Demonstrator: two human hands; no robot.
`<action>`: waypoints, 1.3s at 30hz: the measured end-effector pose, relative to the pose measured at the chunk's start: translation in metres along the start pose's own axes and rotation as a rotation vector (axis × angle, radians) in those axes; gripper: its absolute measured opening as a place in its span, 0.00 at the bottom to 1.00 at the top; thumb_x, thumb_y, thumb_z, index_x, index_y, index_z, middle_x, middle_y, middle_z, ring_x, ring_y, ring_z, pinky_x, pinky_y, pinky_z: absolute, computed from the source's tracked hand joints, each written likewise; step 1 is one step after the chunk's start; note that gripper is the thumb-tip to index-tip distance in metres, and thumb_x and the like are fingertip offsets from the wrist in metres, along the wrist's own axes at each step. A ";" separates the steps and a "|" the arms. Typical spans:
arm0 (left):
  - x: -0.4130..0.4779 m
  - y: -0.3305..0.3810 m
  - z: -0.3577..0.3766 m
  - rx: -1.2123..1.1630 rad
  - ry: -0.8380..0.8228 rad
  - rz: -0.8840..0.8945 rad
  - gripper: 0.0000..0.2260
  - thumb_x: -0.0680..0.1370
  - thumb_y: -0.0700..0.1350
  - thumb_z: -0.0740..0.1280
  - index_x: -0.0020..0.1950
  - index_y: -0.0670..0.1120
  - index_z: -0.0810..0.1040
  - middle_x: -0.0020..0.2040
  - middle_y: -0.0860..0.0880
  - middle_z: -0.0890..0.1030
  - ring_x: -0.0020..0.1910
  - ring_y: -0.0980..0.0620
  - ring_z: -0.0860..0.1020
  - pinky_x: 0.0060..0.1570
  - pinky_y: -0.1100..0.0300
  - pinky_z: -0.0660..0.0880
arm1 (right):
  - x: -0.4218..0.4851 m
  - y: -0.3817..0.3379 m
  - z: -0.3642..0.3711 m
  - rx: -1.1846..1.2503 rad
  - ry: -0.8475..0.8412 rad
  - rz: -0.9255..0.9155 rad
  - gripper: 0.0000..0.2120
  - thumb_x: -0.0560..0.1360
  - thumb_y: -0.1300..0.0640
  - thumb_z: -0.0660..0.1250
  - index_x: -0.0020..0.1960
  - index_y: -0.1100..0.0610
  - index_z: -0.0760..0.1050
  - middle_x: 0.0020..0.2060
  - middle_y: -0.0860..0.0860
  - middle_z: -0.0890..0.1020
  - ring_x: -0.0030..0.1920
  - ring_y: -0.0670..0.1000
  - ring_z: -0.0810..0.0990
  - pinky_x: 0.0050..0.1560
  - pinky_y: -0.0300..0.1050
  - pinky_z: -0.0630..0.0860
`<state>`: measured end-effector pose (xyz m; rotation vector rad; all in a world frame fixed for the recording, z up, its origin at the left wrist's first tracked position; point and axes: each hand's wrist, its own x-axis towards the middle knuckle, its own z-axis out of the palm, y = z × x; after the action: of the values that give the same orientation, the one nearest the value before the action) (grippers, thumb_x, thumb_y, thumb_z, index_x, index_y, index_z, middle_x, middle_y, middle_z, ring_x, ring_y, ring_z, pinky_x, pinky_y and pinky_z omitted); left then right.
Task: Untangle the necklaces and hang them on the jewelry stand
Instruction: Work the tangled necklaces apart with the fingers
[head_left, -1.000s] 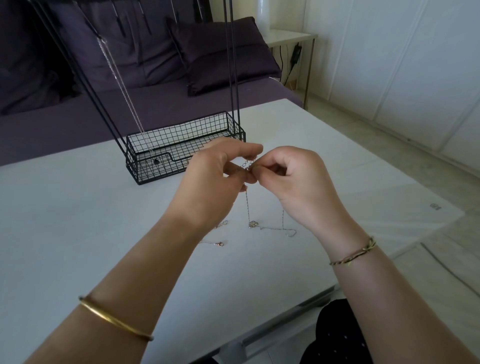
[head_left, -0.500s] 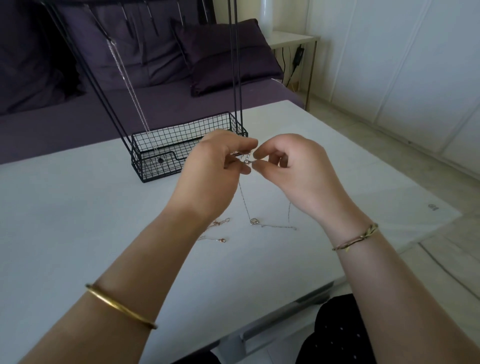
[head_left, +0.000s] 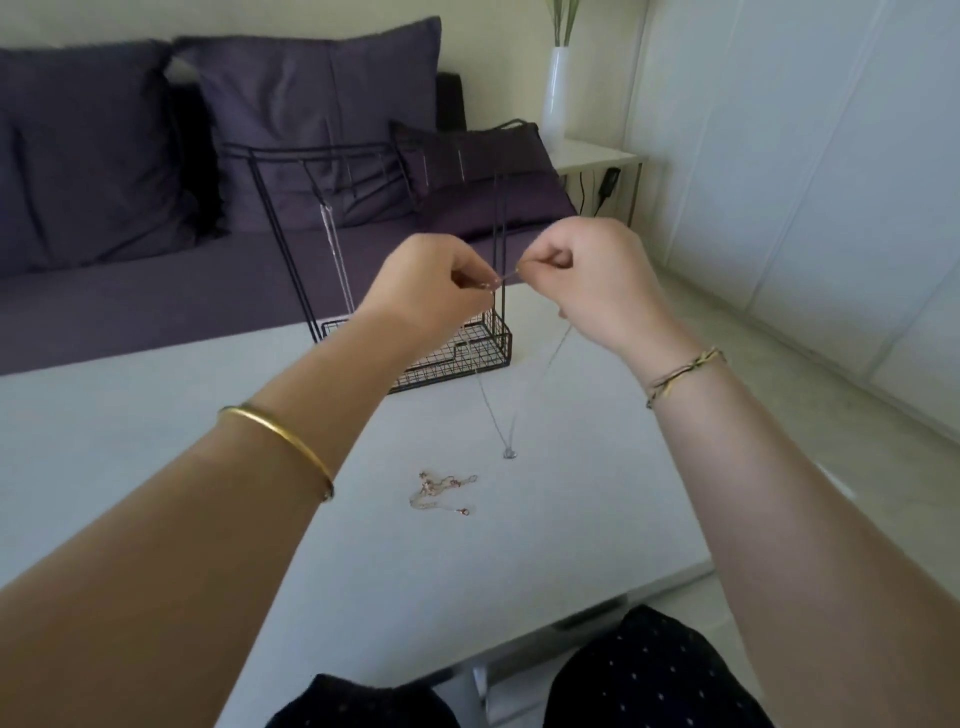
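Pinching silver necklace (head_left: 490, 408) between curled fingertips of left hand (head_left: 431, 291) and right hand (head_left: 597, 283) — held close together with a small gap, raised at 12 o'clock in front of jewelry stand (head_left: 363, 156). Hangs from both pinches as a narrow V toward 6 o'clock, down to its pendant (head_left: 510, 453) at table (head_left: 156, 415) level; can't tell whether touching or just above. Can't make out the clasp between the fingertips — too small. Leaves rose-gold necklace (head_left: 441, 491) lying in a loose heap on the table, at 7 o'clock of the pendant, clear of both hands. Shows another thin chain (head_left: 337, 260) hung on the stand at 10 o'clock of left hand, reaching down to the wire basket base (head_left: 467, 364). Wearing gold bangle (head_left: 280, 434) on left forearm, cord bracelet (head_left: 680, 374) on right wrist.
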<state>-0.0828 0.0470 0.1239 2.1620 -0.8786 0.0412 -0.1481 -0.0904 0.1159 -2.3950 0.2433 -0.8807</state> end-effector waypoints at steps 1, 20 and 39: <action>0.004 0.002 -0.007 0.019 -0.007 0.002 0.06 0.75 0.39 0.69 0.50 0.46 0.83 0.41 0.50 0.80 0.39 0.54 0.76 0.38 0.64 0.72 | 0.006 -0.005 -0.002 0.001 -0.021 -0.003 0.06 0.74 0.61 0.67 0.42 0.61 0.81 0.32 0.47 0.76 0.29 0.41 0.72 0.34 0.33 0.68; 0.081 -0.024 -0.093 0.165 0.104 -0.179 0.06 0.75 0.39 0.66 0.39 0.46 0.79 0.37 0.47 0.81 0.35 0.47 0.80 0.46 0.51 0.80 | 0.105 -0.035 0.026 0.219 -0.197 0.077 0.03 0.74 0.60 0.69 0.43 0.58 0.81 0.32 0.53 0.81 0.28 0.46 0.78 0.26 0.28 0.70; 0.132 -0.053 -0.110 0.181 0.243 -0.150 0.09 0.76 0.39 0.66 0.38 0.51 0.76 0.36 0.54 0.82 0.43 0.51 0.81 0.48 0.52 0.79 | 0.152 -0.045 0.081 0.694 -0.145 0.357 0.07 0.77 0.68 0.60 0.40 0.64 0.73 0.38 0.61 0.80 0.35 0.56 0.84 0.34 0.48 0.83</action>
<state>0.0762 0.0699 0.2040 2.3238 -0.5915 0.3126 0.0197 -0.0705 0.1730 -1.6885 0.2478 -0.5081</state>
